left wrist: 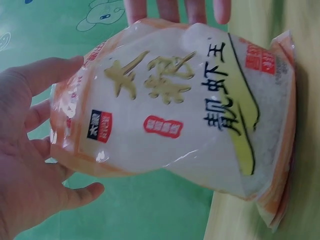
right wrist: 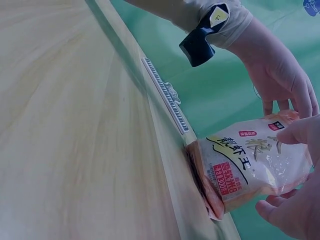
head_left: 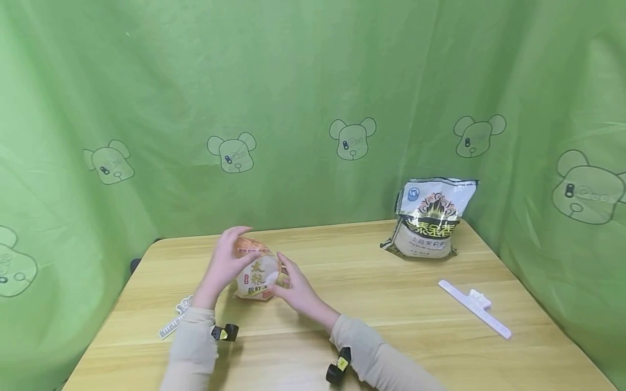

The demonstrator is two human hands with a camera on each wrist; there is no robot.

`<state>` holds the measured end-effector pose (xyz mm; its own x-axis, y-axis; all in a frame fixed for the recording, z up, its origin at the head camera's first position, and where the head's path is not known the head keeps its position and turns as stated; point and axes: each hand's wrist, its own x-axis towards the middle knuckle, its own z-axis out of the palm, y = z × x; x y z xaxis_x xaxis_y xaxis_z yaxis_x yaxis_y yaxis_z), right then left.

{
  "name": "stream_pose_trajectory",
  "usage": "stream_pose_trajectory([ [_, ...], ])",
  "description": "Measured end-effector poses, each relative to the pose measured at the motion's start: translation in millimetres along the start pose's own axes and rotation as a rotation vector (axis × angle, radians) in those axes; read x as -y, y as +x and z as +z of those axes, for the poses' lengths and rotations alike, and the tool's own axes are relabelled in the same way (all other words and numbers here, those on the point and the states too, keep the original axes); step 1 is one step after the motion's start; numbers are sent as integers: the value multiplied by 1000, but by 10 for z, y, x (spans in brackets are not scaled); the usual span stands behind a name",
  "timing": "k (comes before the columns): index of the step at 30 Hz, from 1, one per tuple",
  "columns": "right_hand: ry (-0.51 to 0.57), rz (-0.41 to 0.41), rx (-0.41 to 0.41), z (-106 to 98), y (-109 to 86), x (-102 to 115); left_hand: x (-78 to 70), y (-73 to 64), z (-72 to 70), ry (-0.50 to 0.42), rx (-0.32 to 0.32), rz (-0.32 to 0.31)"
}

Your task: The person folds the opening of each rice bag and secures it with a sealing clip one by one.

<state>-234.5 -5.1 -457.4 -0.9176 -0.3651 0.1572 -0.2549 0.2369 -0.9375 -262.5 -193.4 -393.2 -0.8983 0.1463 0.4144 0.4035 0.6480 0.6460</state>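
Observation:
A small orange-and-white bag of rice (head_left: 255,277) stands on the left part of the table, its printed front facing me. My left hand (head_left: 229,258) grips its upper end, with the thumb on the front edge and fingers behind, as the left wrist view shows; one finger sticks out. At the bag's opposite side, my right hand (head_left: 300,290) is spread, its fingers (left wrist: 169,7) fairly straight against the edge. The right wrist view shows the bag (right wrist: 245,165) between both hands. Beside my left forearm lies a white bag clip (head_left: 172,325), partly hidden by the sleeve.
A larger rice bag (head_left: 432,217) stands at the table's back right. A long pale bag clip (head_left: 474,308) lies in front of it. Green curtains (head_left: 313,81) with bear-head prints surround the wooden table (head_left: 352,260). Each wrist carries a black camera (head_left: 337,372).

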Motion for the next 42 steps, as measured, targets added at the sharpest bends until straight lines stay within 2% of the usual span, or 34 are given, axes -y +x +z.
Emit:
stream_pose_trajectory([
  [3, 9, 2, -10, 12, 15, -46, 8, 2, 53, 6, -22, 8],
  [8, 13, 2, -11, 17, 8, -75, 19, -12, 113, -4, -47, -37],
  [13, 5, -7, -11, 18, -4, -89, -13, -29, 133, -20, -72, -67],
  [21, -8, -38, -9, 6, 10, -87, -66, -31, 146, -47, -131, -70],
  [31, -24, -55, 0, 5, 5, -117, -50, -23, 163, -84, -188, -96],
  [37, -11, -59, -3, -12, -9, -80, -44, -26, 162, -84, -182, -79],
  [42, 29, -65, -4, -73, -81, 120, -42, -38, 160, -85, -161, -70],
])
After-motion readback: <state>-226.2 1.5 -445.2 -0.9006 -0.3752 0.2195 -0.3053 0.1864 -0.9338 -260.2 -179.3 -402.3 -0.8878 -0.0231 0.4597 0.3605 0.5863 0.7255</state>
